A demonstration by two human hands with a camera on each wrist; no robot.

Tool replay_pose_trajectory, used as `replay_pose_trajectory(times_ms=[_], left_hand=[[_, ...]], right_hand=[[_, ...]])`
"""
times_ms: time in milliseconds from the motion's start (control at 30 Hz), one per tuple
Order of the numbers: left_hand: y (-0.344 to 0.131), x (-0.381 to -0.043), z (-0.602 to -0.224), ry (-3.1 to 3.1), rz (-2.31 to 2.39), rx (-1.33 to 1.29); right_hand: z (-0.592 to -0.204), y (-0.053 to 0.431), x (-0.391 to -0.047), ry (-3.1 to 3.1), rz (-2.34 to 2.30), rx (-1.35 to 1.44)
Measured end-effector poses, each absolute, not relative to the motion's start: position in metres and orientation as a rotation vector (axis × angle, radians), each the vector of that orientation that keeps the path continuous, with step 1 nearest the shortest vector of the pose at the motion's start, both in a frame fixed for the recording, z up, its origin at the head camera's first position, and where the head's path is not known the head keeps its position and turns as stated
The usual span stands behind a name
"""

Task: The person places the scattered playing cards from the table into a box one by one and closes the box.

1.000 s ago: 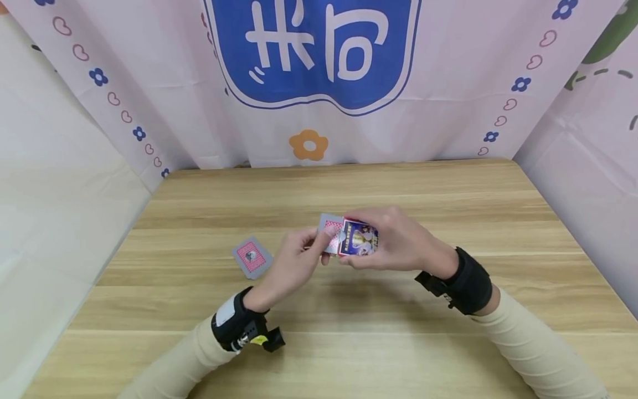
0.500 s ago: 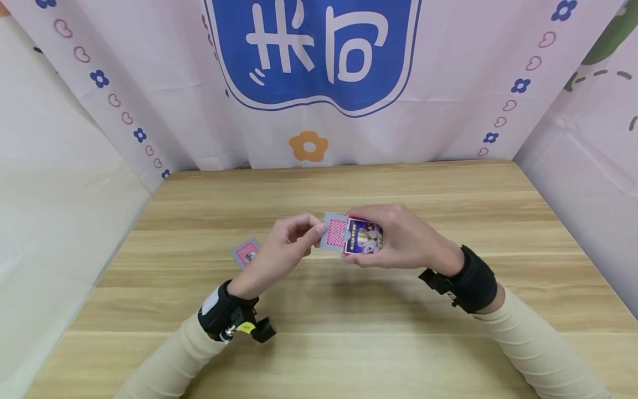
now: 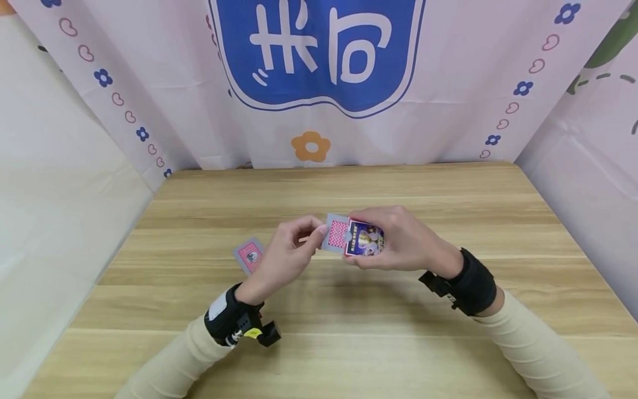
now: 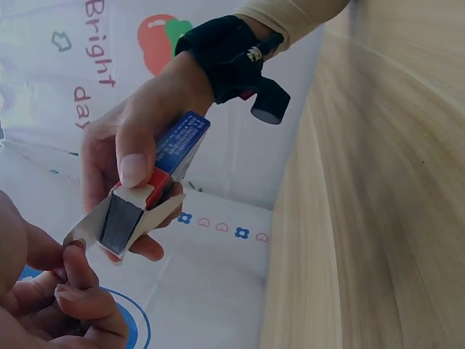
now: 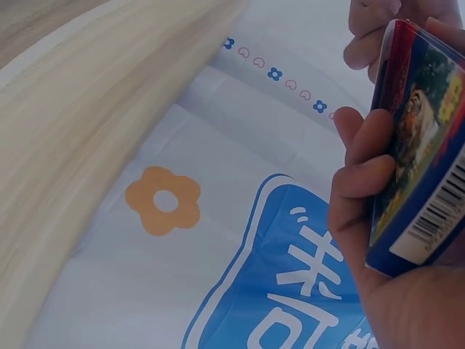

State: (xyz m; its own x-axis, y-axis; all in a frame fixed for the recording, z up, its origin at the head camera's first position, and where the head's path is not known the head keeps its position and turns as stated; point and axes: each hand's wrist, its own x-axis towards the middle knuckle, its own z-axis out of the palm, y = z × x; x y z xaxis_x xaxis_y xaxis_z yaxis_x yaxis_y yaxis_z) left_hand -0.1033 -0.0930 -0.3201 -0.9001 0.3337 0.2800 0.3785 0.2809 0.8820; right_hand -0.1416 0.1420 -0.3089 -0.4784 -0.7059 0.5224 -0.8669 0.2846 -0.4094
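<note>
My right hand (image 3: 406, 238) grips a blue and red playing-card box (image 3: 365, 238) above the middle of the table. From the box's left end sticks a playing card (image 3: 336, 233) with a red-checked back and grey border. My left hand (image 3: 286, 249) pinches the card's outer edge between thumb and fingers. In the left wrist view the box end (image 4: 155, 187) is uncovered, and a dark stack of cards (image 4: 120, 224) shows inside. A barcode marks the box (image 5: 418, 145) in the right wrist view. Beside my left hand, another playing card (image 3: 248, 253) lies face down, partly covered by that hand.
The wooden table (image 3: 379, 343) runs back to a pale curtain (image 3: 448, 127) with a blue emblem and flower prints. Pale cloth (image 3: 65, 183) hangs at both sides. Each wrist wears a black strap (image 3: 231, 318) with a small camera.
My left thumb has drawn back leftward from over the card to its outer edge, so more of the card's back shows. The box has shifted slightly right in my right hand.
</note>
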Motion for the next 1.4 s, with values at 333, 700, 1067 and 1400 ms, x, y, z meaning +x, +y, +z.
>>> replay_pose_trajectory(times_ms=[333, 700, 1067, 1400], left_hand=[[-0.075, -0.087, -0.312, -2.460, -1.652, -0.738], [-0.094, -0.110, -0.331, -2.529, -2.385, -0.621], [-0.089, -0.117, -0.344, -2.269, -2.875, -0.499], [-0.085, -0.116, -0.347, -2.276, -2.967, -0.471]], right_hand=[[-0.315, 0.136, -0.139, -2.282, 0.959, 1.505], [-0.313, 0.138, -0.141, -2.224, 1.047, 1.531], [-0.311, 0.138, -0.138, -2.232, 1.023, 1.550], [-0.311, 0.136, -0.134, -2.203, 1.050, 1.577]])
